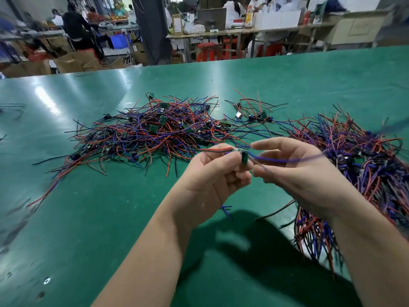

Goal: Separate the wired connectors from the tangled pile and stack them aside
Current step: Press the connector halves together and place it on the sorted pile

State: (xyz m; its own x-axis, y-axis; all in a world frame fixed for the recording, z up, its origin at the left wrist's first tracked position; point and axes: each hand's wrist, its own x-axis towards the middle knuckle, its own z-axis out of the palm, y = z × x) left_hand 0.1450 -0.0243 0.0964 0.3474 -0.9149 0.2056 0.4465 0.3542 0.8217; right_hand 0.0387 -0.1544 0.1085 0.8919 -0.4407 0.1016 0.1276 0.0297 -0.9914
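While both hands are up over the green table (106, 218), the left hand (219, 171) holds one wired connector (244, 157) in the middle of the frame. Its fingers are curled tight round the little dark part. Red wires stick out to the left. A blue wire (287, 160) runs from it to the right, through the gap between the bent finger and thumb of the right hand (294, 173). It is blurry there, so I cannot tell if that hand holds the wire. The tangled pile (155, 131) of red, blue and black wires lies on the table behind the hands, in the upper middle. A big stack (365, 173) of the same kind lies at the right edge. People (77, 25) are at other tables at the top.
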